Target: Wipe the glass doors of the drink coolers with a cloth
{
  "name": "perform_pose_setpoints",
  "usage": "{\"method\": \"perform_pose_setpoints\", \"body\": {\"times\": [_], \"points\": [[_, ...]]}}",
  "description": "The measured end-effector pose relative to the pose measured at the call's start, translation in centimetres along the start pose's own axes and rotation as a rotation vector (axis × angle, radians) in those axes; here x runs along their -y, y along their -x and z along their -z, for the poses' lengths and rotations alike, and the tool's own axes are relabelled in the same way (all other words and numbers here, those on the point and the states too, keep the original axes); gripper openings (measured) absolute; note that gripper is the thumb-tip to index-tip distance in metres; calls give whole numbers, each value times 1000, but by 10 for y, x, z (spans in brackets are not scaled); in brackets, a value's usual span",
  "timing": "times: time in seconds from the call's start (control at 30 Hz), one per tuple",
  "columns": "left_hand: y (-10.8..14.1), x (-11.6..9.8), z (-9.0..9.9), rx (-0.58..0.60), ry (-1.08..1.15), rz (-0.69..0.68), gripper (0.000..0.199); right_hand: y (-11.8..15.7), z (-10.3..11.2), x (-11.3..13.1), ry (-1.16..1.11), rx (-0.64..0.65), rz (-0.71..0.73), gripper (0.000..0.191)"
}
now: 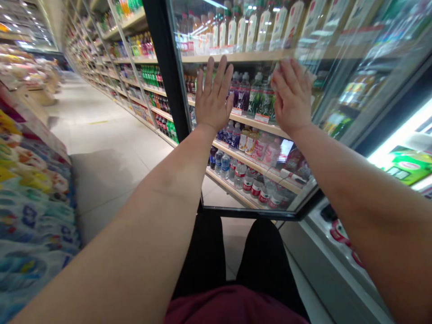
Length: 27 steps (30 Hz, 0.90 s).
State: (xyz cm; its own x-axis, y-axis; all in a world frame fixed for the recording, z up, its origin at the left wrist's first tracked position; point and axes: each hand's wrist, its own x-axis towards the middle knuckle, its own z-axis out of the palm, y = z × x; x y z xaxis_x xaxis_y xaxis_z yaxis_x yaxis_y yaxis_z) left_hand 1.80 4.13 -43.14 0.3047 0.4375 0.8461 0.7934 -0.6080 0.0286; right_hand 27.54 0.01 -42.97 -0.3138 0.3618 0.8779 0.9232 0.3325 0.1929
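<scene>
A glass door point(243, 189) with a black frame stands swung open in front of me. My left hand point(213, 96) lies flat against its pane, fingers spread, holding nothing. To the right, my right hand point(293, 94) presses on the same pane with its fingers together and bent. A thin pale cloth point(313, 77) peeks out at the edge of that hand; most of it is hidden under the palm and fingers. Through the glass, bottles point(266, 27) stand in rows on several shelves.
On the right is a lit cooler point(401, 157) with packaged goods. A long shelf row of drinks point(151, 76) runs away along the aisle floor point(101, 148). Bagged packs point(33, 216) are stacked close on my left. My legs are just below the door's bottom edge.
</scene>
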Motion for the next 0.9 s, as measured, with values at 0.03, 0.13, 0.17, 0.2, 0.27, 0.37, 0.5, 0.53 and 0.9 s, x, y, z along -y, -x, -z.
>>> {"method": "perform_pose_setpoints", "body": {"times": [0.03,0.13,0.17,0.2,0.27,0.37,0.5,0.53,0.9], "points": [[0,0,0,-5,-6,0,73,0,-3,-3,2,-31,4,55],[0,1,-1,-8,-5,0,73,3,-11,-5,-11,-41,18,54],[0,2,-1,-7,3,-2,73,4,-11,-4,-20,-31,13,54],[0,3,-2,-11,15,-2,73,5,-11,-3,-24,-15,7,55],[0,4,-3,-24,52,1,72,5,-7,0,-11,11,2,55],[0,4,-3,-26,75,0,73,9,-3,5,7,37,13,55],[-2,6,-7,-44,136,17,73,24,-7,18,-13,97,56,57],[-3,7,-9,-43,155,18,73,28,-9,22,-14,115,80,58],[-4,9,-16,-70,79,-15,71,37,-8,34,2,216,193,57]]}}
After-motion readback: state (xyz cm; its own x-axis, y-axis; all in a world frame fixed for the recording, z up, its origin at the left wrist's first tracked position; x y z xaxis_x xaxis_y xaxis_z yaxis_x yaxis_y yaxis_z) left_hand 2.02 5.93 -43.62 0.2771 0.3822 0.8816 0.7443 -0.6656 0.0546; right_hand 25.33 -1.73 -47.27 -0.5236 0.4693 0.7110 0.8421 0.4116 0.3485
